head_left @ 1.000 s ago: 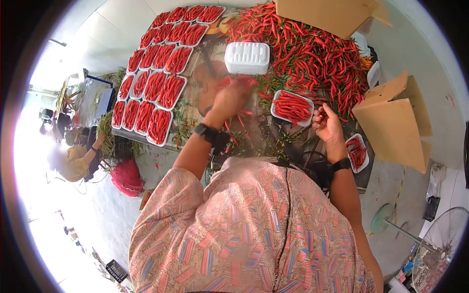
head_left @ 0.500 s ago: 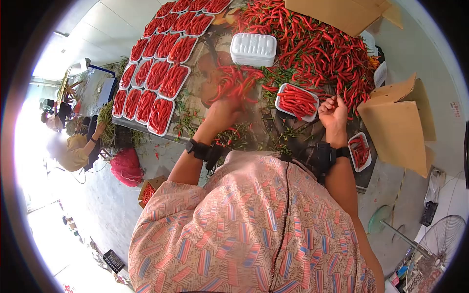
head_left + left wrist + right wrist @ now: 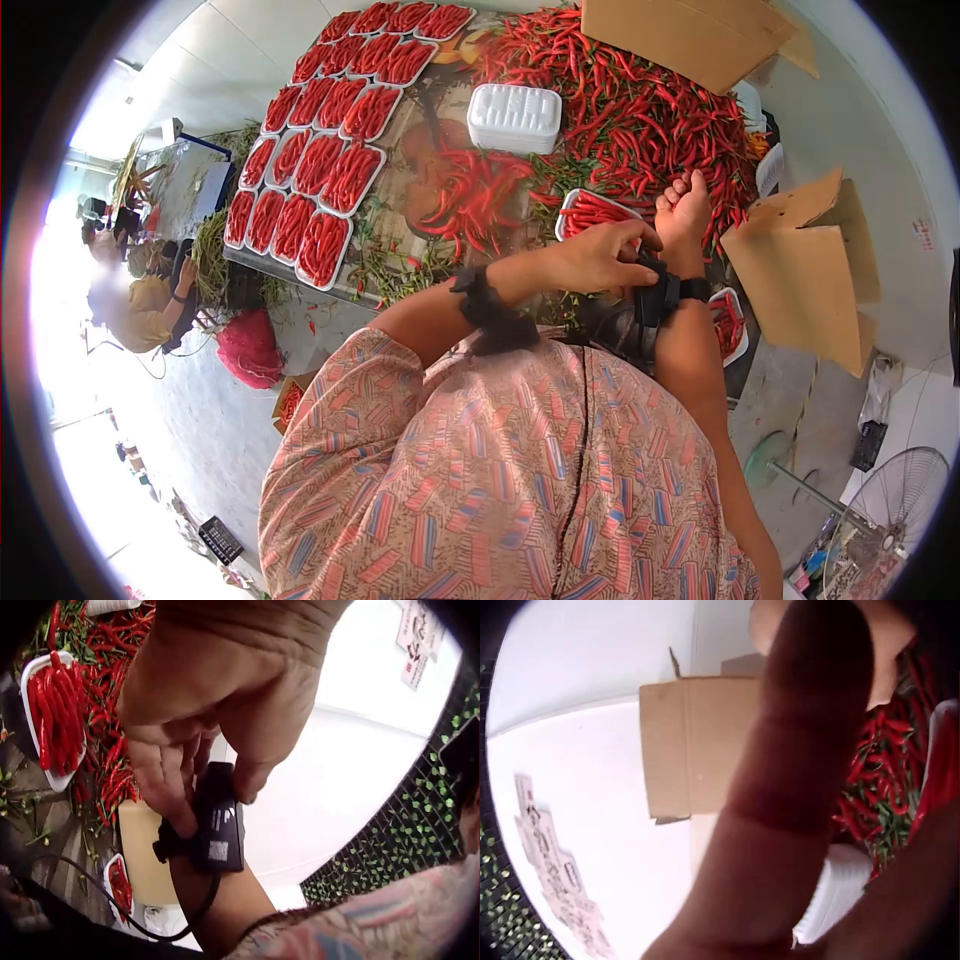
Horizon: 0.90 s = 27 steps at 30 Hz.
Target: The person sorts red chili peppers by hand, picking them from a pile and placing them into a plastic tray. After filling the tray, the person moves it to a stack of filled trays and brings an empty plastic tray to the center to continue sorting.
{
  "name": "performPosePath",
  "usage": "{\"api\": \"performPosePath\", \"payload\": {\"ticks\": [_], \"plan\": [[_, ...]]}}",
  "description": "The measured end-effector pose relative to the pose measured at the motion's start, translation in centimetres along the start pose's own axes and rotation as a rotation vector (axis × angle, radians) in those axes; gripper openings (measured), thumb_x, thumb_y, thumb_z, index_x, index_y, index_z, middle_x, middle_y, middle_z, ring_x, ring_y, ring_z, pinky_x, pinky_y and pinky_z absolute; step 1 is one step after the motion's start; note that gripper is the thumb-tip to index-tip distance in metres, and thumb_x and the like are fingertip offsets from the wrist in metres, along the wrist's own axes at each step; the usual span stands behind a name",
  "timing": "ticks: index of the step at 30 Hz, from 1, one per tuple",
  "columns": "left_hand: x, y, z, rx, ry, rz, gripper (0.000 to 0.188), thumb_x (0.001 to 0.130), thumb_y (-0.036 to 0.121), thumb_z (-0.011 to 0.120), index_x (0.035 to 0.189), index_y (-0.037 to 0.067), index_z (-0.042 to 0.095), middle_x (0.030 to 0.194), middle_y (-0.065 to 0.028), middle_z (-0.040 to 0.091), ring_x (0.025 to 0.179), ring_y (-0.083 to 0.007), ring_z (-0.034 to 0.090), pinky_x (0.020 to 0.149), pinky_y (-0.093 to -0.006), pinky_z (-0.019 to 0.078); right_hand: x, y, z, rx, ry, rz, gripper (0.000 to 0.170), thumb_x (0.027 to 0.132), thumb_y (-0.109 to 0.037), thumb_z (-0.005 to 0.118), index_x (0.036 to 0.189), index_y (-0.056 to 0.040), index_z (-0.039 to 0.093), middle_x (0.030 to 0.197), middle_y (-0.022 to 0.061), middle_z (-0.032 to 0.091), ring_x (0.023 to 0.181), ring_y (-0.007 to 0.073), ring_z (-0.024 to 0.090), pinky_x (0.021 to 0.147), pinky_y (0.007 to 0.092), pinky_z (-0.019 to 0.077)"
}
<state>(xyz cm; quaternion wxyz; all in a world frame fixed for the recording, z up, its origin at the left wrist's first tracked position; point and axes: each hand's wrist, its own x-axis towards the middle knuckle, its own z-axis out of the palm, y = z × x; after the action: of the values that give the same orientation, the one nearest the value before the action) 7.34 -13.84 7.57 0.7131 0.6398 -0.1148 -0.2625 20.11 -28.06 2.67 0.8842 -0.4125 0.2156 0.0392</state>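
Observation:
My left hand reaches across to my right wrist. In the left wrist view its thumb and fingers pinch a small black wrist camera strapped there, with a cable hanging from it. My right hand is palm up with its fingers loosely curled and holds nothing; a finger fills much of the right wrist view. Partly behind my left hand lies a white foam tray of red chillies. To its left, a loose heap of red chillies lies on the table.
Filled chilli trays stand in rows at the left. A stack of white trays stands beside the large chilli pile. Cardboard boxes edge the right side. Another chilli tray lies near my right forearm. A person sits far left.
My left hand has left the loose chillies and moved right to the camera on my right wrist, taking hold of it. The right hand stays beside the tray, turned palm up.

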Motion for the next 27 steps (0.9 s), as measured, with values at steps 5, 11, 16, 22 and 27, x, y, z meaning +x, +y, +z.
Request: {"api": "performPosePath", "payload": {"ticks": [5, 11, 16, 22, 27], "plan": [[1.3, 0.4, -1.1, -0.174, 0.195, 0.064, 0.029, 0.087, 0.008, 0.060, 0.114, 0.000, 0.051, 0.082, -0.0075, 0.065, 0.070, -0.0128, 0.064, 0.058, -0.0256, 0.0523, -2.1, 2.2, -0.5, -0.807, -0.086, -0.538, 0.030, 0.090, -0.026, 0.055, 0.075, -0.0006, 0.059, 0.067, 0.0015, 0.057, 0.062, 0.0087, 0.048, 0.054, 0.0273, 0.0398], [2.0, 1.6, -2.9, -0.004, 0.239, 0.192, 0.019, 0.086, 0.011, 0.062, 0.098, -0.002, 0.058, 0.082, -0.0079, 0.065, 0.071, -0.0139, 0.065, 0.060, -0.0265, 0.0533, -1.9, 5.3, -1.7, -0.873, -0.300, -0.685, 0.024, 0.089, -0.019, 0.056, 0.077, 0.0012, 0.061, 0.064, -0.0001, 0.056, 0.061, 0.0073, 0.049, 0.055, 0.0255, 0.0410], [1.7, -0.5, -9.4, -0.399, 0.696, 0.145, 0.010, 0.089, 0.015, 0.059, 0.083, 0.007, 0.060, 0.076, -0.0010, 0.058, 0.065, -0.0097, 0.054, 0.058, -0.0244, 0.0437, -5.8, 1.8, 2.2, -0.771, -0.519, -0.213, 0.021, 0.088, -0.018, 0.061, 0.085, 0.0020, 0.064, 0.075, -0.0002, 0.061, 0.067, 0.0043, 0.051, 0.061, 0.0230, 0.0422], [3.2, -1.7, -13.4, -0.621, 0.928, 0.349, 0.010, 0.089, 0.012, 0.058, 0.087, 0.002, 0.060, 0.068, -0.0024, 0.059, 0.050, -0.0091, 0.051, 0.044, -0.0228, 0.0394, -11.1, 3.6, 5.8, -1.127, -1.163, -0.027, 0.031, 0.087, -0.022, 0.065, 0.102, 0.0049, 0.064, 0.078, -0.0009, 0.059, 0.071, 0.0058, 0.052, 0.064, 0.0226, 0.0433], [2.8, -3.0, -12.6, 0.709, 1.106, 0.439, 0.011, 0.081, 0.016, 0.063, 0.086, 0.006, 0.064, 0.075, -0.0104, 0.064, 0.062, -0.0274, 0.064, 0.055, -0.0373, 0.0491, -11.0, 4.9, 5.9, -1.088, -1.172, 0.109, 0.035, 0.085, -0.020, 0.068, 0.105, 0.0076, 0.063, 0.093, 0.0068, 0.067, 0.084, 0.0097, 0.060, 0.075, 0.0241, 0.0474]]}}
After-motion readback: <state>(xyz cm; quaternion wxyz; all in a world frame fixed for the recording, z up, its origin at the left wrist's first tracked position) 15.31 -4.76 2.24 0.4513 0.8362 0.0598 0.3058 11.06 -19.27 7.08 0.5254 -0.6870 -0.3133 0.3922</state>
